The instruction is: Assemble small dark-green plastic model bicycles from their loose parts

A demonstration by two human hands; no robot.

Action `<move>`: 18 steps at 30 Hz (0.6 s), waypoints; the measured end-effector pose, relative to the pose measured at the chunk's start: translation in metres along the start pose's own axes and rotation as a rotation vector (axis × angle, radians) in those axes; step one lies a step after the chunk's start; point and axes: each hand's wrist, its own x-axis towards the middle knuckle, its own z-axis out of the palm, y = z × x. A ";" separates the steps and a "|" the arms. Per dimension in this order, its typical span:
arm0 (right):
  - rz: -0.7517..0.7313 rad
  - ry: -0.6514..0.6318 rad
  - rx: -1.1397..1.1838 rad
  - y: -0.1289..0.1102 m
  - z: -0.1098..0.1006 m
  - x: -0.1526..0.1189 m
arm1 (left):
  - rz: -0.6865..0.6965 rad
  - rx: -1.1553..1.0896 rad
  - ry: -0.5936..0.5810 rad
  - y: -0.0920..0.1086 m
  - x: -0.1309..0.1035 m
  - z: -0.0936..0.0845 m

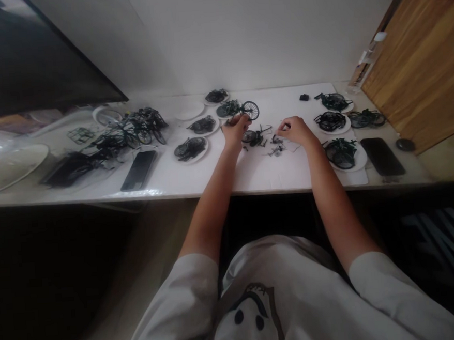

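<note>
Both arms are out in front, bare below the sleeves, angling in toward each other. Left arm (210, 207) runs pretty straight up to the left hand (235, 130), which is closed in a grip, fingers curled over. Right arm (332, 199) leans inward, wrist (309, 140) bent so the right hand (293, 129) points left, knuckles up, thumb and index close together. Can't tell if those tips actually meet. Hands are near each other, not touching.

So this table (414, 171) has a white sheet (258, 175) on it, bowl (9, 165) well left of that, phone (382, 157) just right.
</note>
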 end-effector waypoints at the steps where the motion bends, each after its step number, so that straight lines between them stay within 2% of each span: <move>1: 0.011 -0.007 -0.026 0.002 -0.002 0.000 | 0.000 -0.001 -0.004 0.000 0.000 0.000; 4: 0.063 -0.011 -0.077 0.008 -0.007 0.000 | -0.002 -0.008 -0.016 0.001 -0.001 0.000; 9: 0.109 -0.145 -0.099 0.015 -0.008 -0.001 | -0.008 0.019 -0.045 0.005 -0.006 0.002; 14: 0.076 -0.109 -0.107 0.020 -0.001 0.004 | -0.006 0.021 -0.050 0.003 -0.005 0.001; 18: 0.018 -0.073 -0.092 0.016 0.004 0.006 | 0.013 0.016 -0.060 0.001 -0.004 0.000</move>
